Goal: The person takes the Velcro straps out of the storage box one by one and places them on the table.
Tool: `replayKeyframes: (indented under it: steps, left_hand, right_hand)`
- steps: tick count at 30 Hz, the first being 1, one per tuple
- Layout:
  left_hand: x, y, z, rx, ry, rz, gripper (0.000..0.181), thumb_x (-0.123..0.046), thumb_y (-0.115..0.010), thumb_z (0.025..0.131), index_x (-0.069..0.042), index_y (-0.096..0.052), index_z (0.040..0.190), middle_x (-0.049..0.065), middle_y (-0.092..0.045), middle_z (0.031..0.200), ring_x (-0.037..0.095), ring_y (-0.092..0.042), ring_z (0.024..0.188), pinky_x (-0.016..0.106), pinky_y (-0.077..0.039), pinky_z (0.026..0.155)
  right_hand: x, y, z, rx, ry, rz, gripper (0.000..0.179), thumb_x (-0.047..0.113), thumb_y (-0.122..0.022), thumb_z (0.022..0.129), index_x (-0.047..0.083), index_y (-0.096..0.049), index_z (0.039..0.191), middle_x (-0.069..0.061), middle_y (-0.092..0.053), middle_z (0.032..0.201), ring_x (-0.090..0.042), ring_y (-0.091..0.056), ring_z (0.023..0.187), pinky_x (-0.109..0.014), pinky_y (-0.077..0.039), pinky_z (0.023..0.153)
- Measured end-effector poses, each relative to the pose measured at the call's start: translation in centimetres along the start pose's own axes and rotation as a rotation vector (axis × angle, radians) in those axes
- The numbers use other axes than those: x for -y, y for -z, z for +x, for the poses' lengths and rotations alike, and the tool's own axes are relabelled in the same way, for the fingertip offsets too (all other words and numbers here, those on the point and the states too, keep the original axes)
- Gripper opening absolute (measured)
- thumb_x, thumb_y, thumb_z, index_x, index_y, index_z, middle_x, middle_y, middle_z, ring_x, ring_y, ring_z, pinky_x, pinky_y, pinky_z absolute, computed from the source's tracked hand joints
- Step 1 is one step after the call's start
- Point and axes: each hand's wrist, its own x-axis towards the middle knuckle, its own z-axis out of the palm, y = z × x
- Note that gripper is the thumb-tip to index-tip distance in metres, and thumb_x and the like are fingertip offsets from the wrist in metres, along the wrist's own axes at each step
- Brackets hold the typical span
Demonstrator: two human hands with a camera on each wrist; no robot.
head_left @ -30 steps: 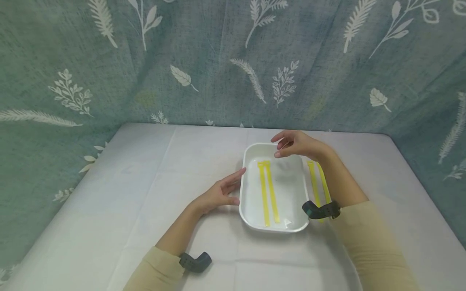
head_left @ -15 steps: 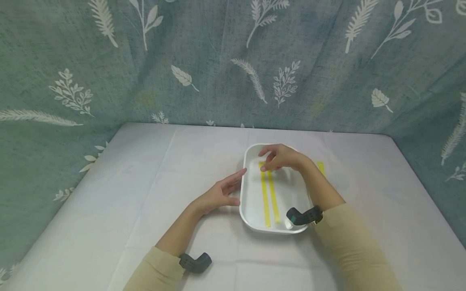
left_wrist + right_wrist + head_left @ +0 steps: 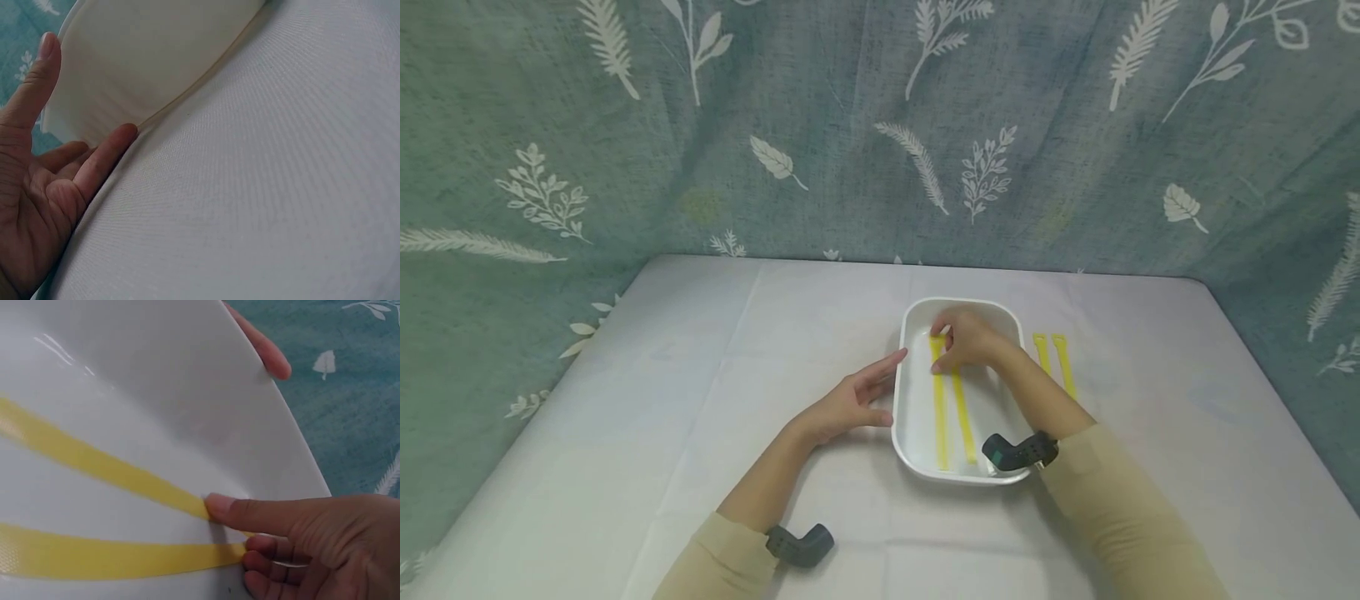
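A white rectangular tray (image 3: 917,450) stands on the cloth, with two flat yellow straps lying lengthwise in it. My right hand (image 3: 970,337) reaches into its far end and pinches the left yellow strap (image 3: 940,417) near its far tip. In the right wrist view, the thumb lies over that strap (image 3: 137,478), and the curled fingers meet the end of the second yellow strap (image 3: 125,559). My left hand (image 3: 850,404) rests against the tray's left side, thumb and fingers spread. The left wrist view shows its fingertips touching the outer wall (image 3: 156,56).
Two more yellow straps (image 3: 1064,367) with small looped heads lie on the table right of the tray, partly hidden by the right forearm. White cloth (image 3: 760,333) covers the table. A green leaf-patterned curtain (image 3: 835,125) hangs behind.
My right hand has come from above the tray's far right rim, left and down into it, and taken hold of the left strap, which has shifted slightly left. The left hand stays put.
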Motion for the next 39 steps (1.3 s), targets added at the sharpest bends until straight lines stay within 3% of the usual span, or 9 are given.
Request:
replayKeyframes:
  steps: [5, 22, 29, 39]
  left_hand:
    - [-0.1, 0.0, -0.1, 0.003, -0.009, 0.008, 0.087, -0.01, -0.076, 0.079, -0.03, -0.027, 0.149, -0.009, -0.019, 0.157, 0.024, -0.025, 0.143, 0.039, -0.03, 0.112]
    - [0.0, 0.0, 0.1, -0.005, -0.015, 0.012, 0.09, -0.017, -0.079, 0.076, -0.028, -0.028, 0.149, -0.009, -0.02, 0.157, 0.023, -0.025, 0.142, 0.037, -0.03, 0.112]
    - [0.1, 0.0, 0.1, -0.003, -0.016, 0.014, 0.089, -0.014, -0.077, 0.078, -0.029, -0.028, 0.149, -0.01, -0.02, 0.156, 0.022, -0.026, 0.142, 0.037, -0.029, 0.112]
    - [0.1, -0.1, 0.1, -0.009, -0.008, 0.026, 0.087, -0.014, -0.076, 0.08, -0.032, -0.027, 0.149, -0.011, -0.02, 0.156, 0.021, -0.025, 0.142, 0.037, -0.032, 0.111]
  right_hand:
    - [0.6, -0.4, 0.2, -0.007, 0.0, -0.032, 0.055, 0.023, -0.088, 0.064, 0.005, -0.061, 0.109, -0.002, -0.055, 0.073, -0.014, -0.049, 0.065, -0.024, -0.04, 0.061]
    - [1.4, -1.1, 0.4, -0.037, 0.014, 0.018, 0.062, 0.024, -0.088, 0.064, 0.003, -0.06, 0.116, -0.003, -0.057, 0.075, -0.014, -0.05, 0.066, -0.022, -0.042, 0.059]
    - [1.6, -1.4, 0.1, -0.04, 0.008, -0.056, 0.069, 0.027, -0.09, 0.06, 0.003, -0.06, 0.117, -0.004, -0.057, 0.076, -0.015, -0.051, 0.069, -0.023, -0.042, 0.061]
    - [1.6, -1.6, 0.1, -0.038, 0.037, -0.056, 0.06, 0.024, -0.089, 0.062, 0.003, -0.063, 0.112, -0.003, -0.054, 0.074, -0.015, -0.049, 0.068, -0.023, -0.04, 0.059]
